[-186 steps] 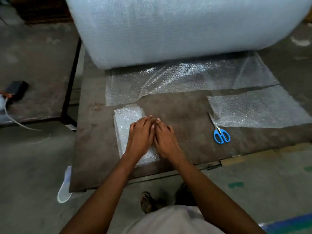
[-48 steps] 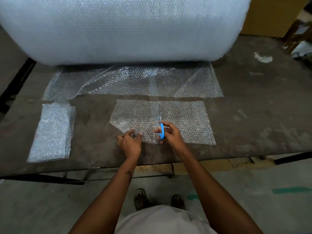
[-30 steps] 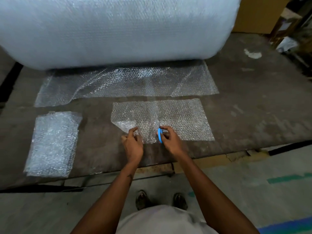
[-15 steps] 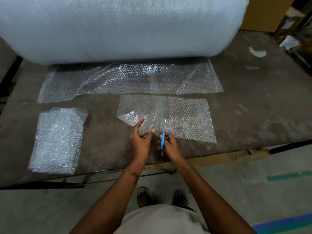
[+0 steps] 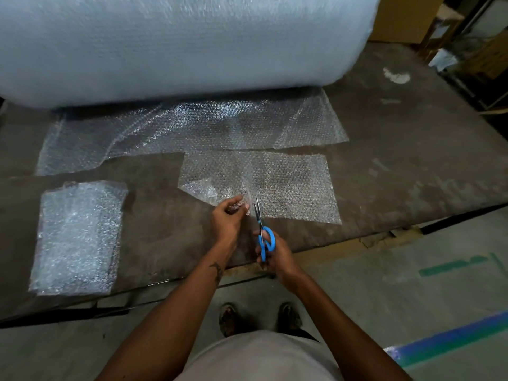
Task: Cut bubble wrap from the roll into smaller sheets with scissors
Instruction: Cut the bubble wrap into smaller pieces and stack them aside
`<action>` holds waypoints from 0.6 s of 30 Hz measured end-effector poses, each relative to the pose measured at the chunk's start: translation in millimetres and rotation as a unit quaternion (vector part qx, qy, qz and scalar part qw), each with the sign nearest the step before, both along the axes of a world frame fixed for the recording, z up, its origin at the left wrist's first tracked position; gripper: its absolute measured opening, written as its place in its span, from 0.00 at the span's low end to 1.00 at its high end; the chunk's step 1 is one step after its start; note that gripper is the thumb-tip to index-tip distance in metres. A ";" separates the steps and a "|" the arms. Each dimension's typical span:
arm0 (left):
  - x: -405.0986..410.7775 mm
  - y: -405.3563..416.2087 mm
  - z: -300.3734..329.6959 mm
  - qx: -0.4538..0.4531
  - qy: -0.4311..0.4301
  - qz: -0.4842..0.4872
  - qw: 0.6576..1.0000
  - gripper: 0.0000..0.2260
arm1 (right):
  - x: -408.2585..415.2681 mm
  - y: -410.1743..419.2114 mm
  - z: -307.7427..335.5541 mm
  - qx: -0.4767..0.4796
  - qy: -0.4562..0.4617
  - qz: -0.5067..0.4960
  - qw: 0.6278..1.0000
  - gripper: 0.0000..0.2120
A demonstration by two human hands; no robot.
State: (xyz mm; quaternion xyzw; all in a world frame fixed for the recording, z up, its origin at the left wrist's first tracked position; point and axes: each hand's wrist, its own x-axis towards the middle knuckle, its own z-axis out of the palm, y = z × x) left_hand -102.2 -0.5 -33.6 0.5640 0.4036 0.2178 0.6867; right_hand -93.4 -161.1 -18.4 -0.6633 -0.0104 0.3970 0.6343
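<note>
Scissors poised at the near edge of a bubble wrap sheet held on the worktable.

The left hand [image 5: 229, 220] pinches the near edge of the loose sheet [image 5: 288, 188], its fingers curled around a gathered bit of the wrap. Just to its right, the right hand [image 5: 275, 255] grips the blue-handled scissors [image 5: 262, 235], fingers through the loops, blades pointing away toward the far side with their tips at the sheet's near edge. The sheet lies flat on the dark table [image 5: 412, 166], near its front edge. Beyond it, a wider flap of wrap [image 5: 192, 127] trails out from the big roll [image 5: 178, 42] that fills the far side. At the near left sits a stack of cut sheets [image 5: 77, 237], well apart from the hands. The person's shoes [image 5: 261, 317] show on the floor below the table edge.
</note>
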 end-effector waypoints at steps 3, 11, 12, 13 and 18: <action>3.9 -3.3 -3.3 -0.001 0.000 0.022 1.000 0.15 | -9.4 -4.3 -2.0 0.008 0.047 0.001 0.999 0.15; 9.7 -7.5 2.4 -0.025 -0.028 0.046 0.998 0.19 | -31.0 -3.6 2.4 0.043 0.103 -0.007 0.994 0.16; 9.7 -8.1 1.8 -0.030 -0.031 0.046 0.998 0.19 | -30.9 -1.4 3.7 0.043 0.105 -0.008 0.993 0.17; 9.5 -8.6 1.2 -0.035 -0.030 0.046 0.998 0.19 | -29.6 1.8 4.4 0.042 0.108 -0.009 0.993 0.17; 6.1 -5.1 -0.3 -0.030 -0.011 0.075 0.997 0.17 | -20.5 22.2 1.7 0.043 0.123 -0.037 0.991 0.16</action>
